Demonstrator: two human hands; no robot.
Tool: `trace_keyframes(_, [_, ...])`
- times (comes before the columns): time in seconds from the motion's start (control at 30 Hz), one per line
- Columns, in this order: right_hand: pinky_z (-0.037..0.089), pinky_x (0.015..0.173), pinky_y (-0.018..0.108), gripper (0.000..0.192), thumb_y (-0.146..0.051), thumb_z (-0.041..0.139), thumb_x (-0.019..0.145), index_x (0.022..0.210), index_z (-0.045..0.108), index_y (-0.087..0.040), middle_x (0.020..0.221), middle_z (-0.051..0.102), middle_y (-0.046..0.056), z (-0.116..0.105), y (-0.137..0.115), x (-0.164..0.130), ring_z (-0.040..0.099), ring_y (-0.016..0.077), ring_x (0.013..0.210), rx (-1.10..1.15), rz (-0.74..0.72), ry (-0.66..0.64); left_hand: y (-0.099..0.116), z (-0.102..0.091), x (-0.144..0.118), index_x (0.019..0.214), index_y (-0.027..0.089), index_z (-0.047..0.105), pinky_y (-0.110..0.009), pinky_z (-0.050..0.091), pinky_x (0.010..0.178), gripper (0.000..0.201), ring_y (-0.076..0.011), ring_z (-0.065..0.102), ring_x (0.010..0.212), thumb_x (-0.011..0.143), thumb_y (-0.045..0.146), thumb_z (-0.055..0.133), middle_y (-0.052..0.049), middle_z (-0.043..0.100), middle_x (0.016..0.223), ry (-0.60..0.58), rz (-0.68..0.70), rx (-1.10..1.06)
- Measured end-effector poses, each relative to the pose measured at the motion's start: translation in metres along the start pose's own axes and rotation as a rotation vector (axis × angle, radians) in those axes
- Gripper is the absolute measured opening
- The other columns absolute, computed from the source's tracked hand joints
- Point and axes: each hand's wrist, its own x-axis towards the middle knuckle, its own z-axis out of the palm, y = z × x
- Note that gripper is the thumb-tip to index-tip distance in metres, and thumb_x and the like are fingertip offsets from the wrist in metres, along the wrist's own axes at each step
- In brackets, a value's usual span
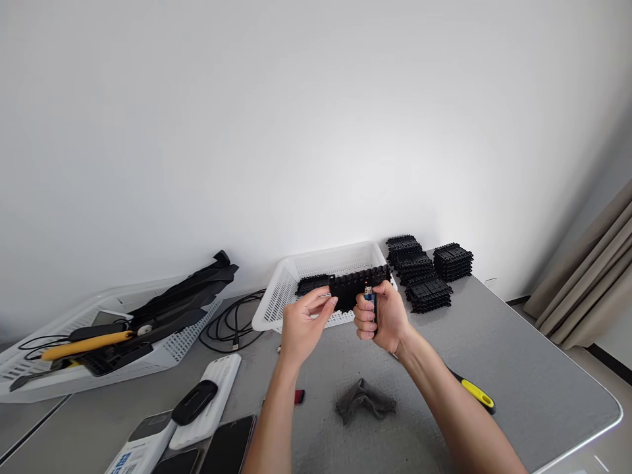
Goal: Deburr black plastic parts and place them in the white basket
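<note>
Working over the grey tabletop (518, 368), we raise a black ridged block (356, 288) just before the white basket (296, 276) beyond our hands: left hand (301, 322) pinching its near end, right hand (382, 316) clenched on a small blue lighter (370, 304) touching it; grey cloth (363, 400) below our wrists.

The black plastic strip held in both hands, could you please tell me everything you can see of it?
The black plastic strip is a long, matte bar with a row of rounded teeth along its top edge. It is held level above the grey table, in front of the white basket. The left hand pinches its left end; the right hand grips its right end together with a small blue object.
</note>
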Motion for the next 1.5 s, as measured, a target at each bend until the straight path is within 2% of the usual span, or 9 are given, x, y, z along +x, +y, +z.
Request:
trace_keyframes(0.17, [0.015,0.04,0.023,0.024,-0.043,0.034,0.072,0.06,0.026,-0.023,0.052,0.02,-0.007,-0.006,-0.011,-0.003,0.009,0.0092,0.044,0.018,-0.059,0.039,0.002,-0.004,0.0,0.099,0.016,0.071,-0.035,0.06,0.069,0.039,-0.0255,0.073,0.073,0.071,0.044,0.073,-0.009,0.076,0.084,0.058,-0.06,-0.037])
trace_keyframes(0.4, [0.014,0.04,0.023,0.024,-0.04,0.037,0.071,0.059,0.025,-0.024,0.052,0.02,-0.006,-0.012,-0.023,-0.008,0.01,0.0094,0.044,0.044,-0.12,0.055,0.002,-0.005,0.0,0.099,0.017,0.07,-0.036,0.061,0.072,0.037,-0.0253,0.073,0.074,0.072,0.041,0.073,-0.008,0.077,0.086,0.068,-0.069,-0.037])
trace_keyframes(0.7, [0.014,0.04,0.023,0.023,-0.04,0.034,0.071,0.058,0.027,-0.023,0.051,0.02,-0.006,-0.004,-0.013,-0.004,0.01,0.0093,0.044,0.047,-0.061,0.036,0.0,-0.001,0.0,0.097,0.017,0.07,-0.034,0.06,0.07,0.034,-0.0246,0.073,0.074,0.073,0.041,0.072,-0.008,0.076,0.084,0.045,-0.049,-0.03])
trace_keyframes(1.1, [0.013,0.041,0.022,0.026,-0.04,0.032,0.075,0.058,0.033,-0.021,0.052,0.024,-0.006,0.003,0.011,0.004,0.013,0.0087,0.043,-0.097,0.05,-0.058,-0.001,0.013,0.0,0.097,0.017,0.071,-0.031,0.059,0.072,0.025,-0.0233,0.074,0.078,0.081,0.035,0.063,-0.007,0.077,0.087,-0.065,0.112,0.038])
trace_keyframes(1.3, [0.02,0.045,0.022,0.038,-0.051,0.038,0.085,0.064,0.04,-0.02,0.057,0.029,-0.005,0.005,0.008,0.0,0.021,0.0091,0.046,-0.197,0.066,-0.198,0.002,0.016,-0.002,0.096,0.018,0.07,-0.032,0.058,0.072,0.024,-0.0229,0.073,0.077,0.081,0.034,0.062,-0.006,0.077,0.087,-0.076,0.083,0.023])
trace_keyframes(1.4, [0.024,0.048,0.023,0.042,-0.057,0.049,0.084,0.068,0.041,-0.02,0.061,0.033,-0.005,0.007,0.005,-0.004,0.026,0.0094,0.05,-0.267,-0.02,-0.176,0.002,0.015,-0.001,0.097,0.017,0.068,-0.033,0.058,0.071,0.027,-0.0239,0.073,0.076,0.079,0.037,0.065,-0.007,0.076,0.084,-0.012,0.016,0.001])
trace_keyframes(1.5, [0.023,0.05,0.023,0.042,-0.047,0.068,0.077,0.066,0.038,-0.021,0.061,0.032,-0.006,0.002,0.004,-0.003,0.027,0.0089,0.052,-0.422,-0.313,0.043,0.0,0.015,0.002,0.098,0.016,0.066,-0.033,0.058,0.068,0.033,-0.0232,0.072,0.071,0.075,0.039,0.069,-0.007,0.075,0.079,0.059,-0.087,-0.103])
